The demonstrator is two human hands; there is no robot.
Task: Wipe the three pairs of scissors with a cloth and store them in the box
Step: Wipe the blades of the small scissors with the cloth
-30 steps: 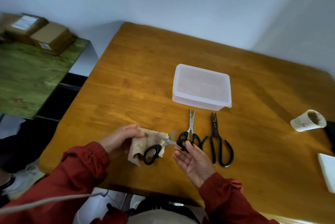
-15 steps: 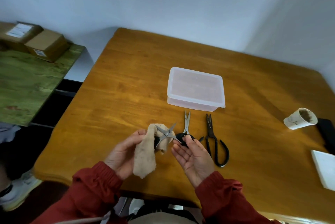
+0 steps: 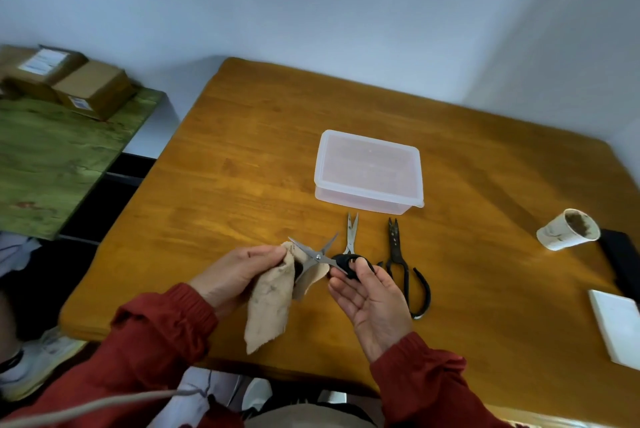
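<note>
Cloth (image 3: 270, 306): one second ago it was bunched tight in the left hand (image 3: 239, 275) and wrapped over one blade. It now hangs unfolded in a long loose flap below that hand, toward the near edge of the surface (image 3: 242, 168).

Scissors (image 3: 318, 257): one second ago a single blade tip showed past the cloth, and the lower black handle loop hung fully exposed beneath it. Both blades now show, spread in a V against the cloth's front, and that loop sits largely hidden behind the fabric.

Left hand: the fingers formerly curled over the bundle. They now pinch the cloth's upper edge, beside the left blade tip.
</note>
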